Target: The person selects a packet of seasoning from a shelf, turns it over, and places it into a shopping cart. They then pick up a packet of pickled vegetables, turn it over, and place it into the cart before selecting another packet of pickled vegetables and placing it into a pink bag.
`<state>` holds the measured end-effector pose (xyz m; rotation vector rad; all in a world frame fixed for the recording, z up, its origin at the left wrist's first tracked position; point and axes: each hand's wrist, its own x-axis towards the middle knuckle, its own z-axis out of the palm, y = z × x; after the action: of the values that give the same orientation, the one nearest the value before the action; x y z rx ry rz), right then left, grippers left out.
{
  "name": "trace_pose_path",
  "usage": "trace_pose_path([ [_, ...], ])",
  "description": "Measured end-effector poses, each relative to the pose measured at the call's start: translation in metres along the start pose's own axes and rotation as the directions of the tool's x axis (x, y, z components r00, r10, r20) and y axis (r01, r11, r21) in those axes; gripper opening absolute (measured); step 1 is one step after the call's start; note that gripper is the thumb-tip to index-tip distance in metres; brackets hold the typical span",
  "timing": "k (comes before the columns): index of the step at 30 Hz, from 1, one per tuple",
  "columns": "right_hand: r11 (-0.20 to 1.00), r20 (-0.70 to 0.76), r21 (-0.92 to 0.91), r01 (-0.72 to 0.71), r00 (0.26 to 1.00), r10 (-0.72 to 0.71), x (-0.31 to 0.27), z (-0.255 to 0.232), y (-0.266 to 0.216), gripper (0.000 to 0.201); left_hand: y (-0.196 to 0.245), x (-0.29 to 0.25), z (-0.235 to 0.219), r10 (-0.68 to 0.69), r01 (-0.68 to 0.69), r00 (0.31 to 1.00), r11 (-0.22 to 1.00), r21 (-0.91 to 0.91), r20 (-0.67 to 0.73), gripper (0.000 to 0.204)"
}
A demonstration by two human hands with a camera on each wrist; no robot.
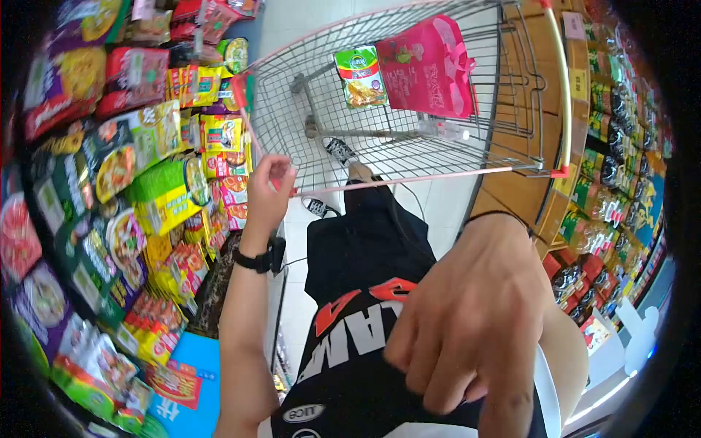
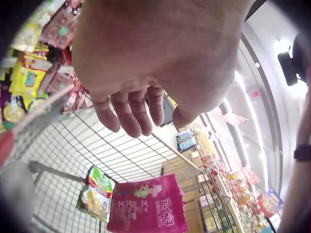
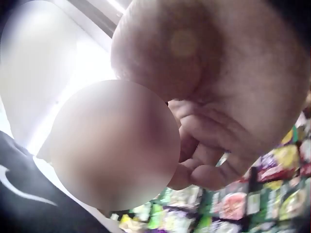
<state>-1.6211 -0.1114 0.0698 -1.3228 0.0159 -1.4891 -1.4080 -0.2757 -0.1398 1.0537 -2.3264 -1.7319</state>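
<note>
Metal wires make up the shopping cart (image 1: 409, 157), with a pink bag (image 1: 427, 66) and a green packet (image 1: 359, 75) inside. The left hand (image 1: 269, 191) hovers just above its rim, fingers loosely curled, holding nothing. The right hand (image 1: 475, 321) hangs loose near the shirt. Shopping looks underway; next, grip the rim.

Snack-packed shelves (image 1: 109, 182) — black T-shirt (image 1: 365, 306)

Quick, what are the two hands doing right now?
Left hand: on the cart rim, fingers loosely curled; a real grip cannot be told.
Right hand: fingers loosely curled, holding nothing.
</note>
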Motion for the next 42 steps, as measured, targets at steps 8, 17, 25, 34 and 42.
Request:
trace_pose_path([
  [8, 0.994, 0.502, 0.106, 0.011, 0.862, -0.063, 0.126, 0.087, 0.008, 0.034, -0.014, -0.223, -0.041, -0.099, 0.103, 0.917, 0.995, -0.01, -0.387, 0.014],
  [17, 0.973, 0.828, 0.197, -0.124, 0.552, -0.097, 0.248, 0.231, 0.092, 0.033, -0.056, -0.392, -0.028, -0.228, -0.022, 0.516, 0.96, -0.279, -0.826, 0.013],
  [25, 0.984, 0.845, 0.043, -0.174, 0.532, 0.057, 0.321, 0.351, 0.212, 0.033, -0.058, -0.496, -0.018, -0.183, -0.005, 0.218, 0.982, -0.189, -0.959, 0.007],
  [34, 0.654, -0.048, -0.748, -0.109, 0.993, 0.11, 0.386, 0.284, 0.482, 0.059, -0.088, -0.542, -0.031, -0.156, -0.041, 0.311, 0.983, -0.178, -0.937, 0.016],
  [42, 0.684, -0.056, -0.665, -0.299, 0.933, 0.354, 0.42, 0.314, 0.483, 0.029, -0.095, -0.543, -0.055, -0.048, -0.04, 0.513, 0.996, -0.08, -0.857, 0.021],
])
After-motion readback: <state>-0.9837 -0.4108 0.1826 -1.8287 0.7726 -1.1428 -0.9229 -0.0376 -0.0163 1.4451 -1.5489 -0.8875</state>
